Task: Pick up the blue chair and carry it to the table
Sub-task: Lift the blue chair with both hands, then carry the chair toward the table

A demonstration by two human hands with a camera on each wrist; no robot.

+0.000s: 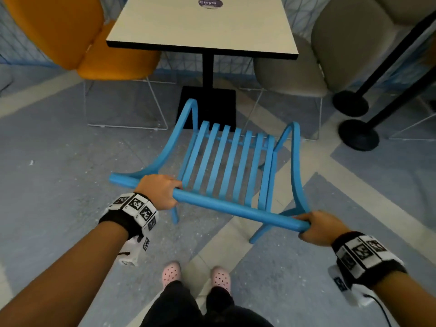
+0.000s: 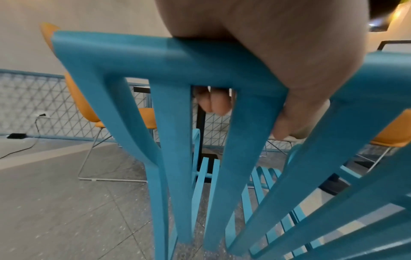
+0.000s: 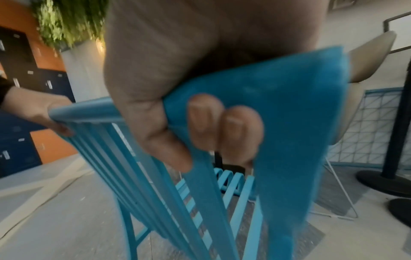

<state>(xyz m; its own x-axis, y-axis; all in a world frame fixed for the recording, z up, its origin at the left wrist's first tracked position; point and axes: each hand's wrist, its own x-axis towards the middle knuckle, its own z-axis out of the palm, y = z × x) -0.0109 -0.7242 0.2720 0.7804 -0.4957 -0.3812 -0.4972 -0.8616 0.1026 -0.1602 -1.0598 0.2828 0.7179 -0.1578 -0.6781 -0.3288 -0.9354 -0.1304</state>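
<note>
The blue slatted chair (image 1: 226, 166) is in front of me, its seat pointing toward the table (image 1: 203, 27). My left hand (image 1: 162, 191) grips the left part of the top rail of the backrest. My right hand (image 1: 317, 228) grips the rail's right end. In the left wrist view my fingers (image 2: 213, 103) curl behind the blue chair's rail (image 2: 177, 59). In the right wrist view my fingertips (image 3: 222, 126) wrap under the blue chair's corner (image 3: 289, 109), and my other hand (image 3: 42, 112) shows at the far end. Whether the chair's legs touch the floor, I cannot tell.
An orange chair (image 1: 77, 36) stands left of the table and a beige chair (image 1: 330, 57) right of it, both on thin wire legs. The table's black pedestal base (image 1: 207, 102) lies just beyond the blue chair. Two black stanchion bases (image 1: 354, 116) stand at right. My pink shoes (image 1: 195, 277) are below.
</note>
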